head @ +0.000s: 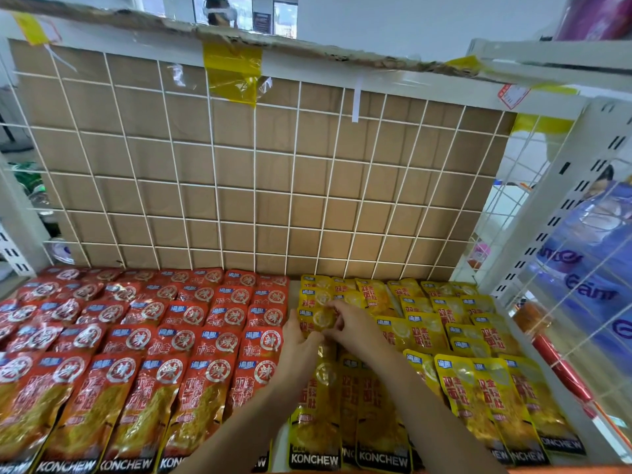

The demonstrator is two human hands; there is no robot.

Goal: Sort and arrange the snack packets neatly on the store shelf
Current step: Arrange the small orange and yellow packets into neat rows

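Both my forearms reach forward side by side toward the wire grid panel (256, 186). My hands meet close together on one yellow snack packet (316, 319), which lies a few rows short of the panel's foot, slightly right of its middle. My left hand (301, 340) sits at the packet's lower left corner, thumb up along its side edge and fingers curled in against the bottom. My right hand (357, 325) comes in from the other side with the wrist bent, its fingertips pinching the packet's right and lower edges, nearly touching the left fingers. Red snack packets (136, 336) lie in overlapping rows below the panel's left half, and more yellow packets (461, 336) below its right half. A narrow bare strip of shelf (293, 290) shows between the two colours at the panel's foot.
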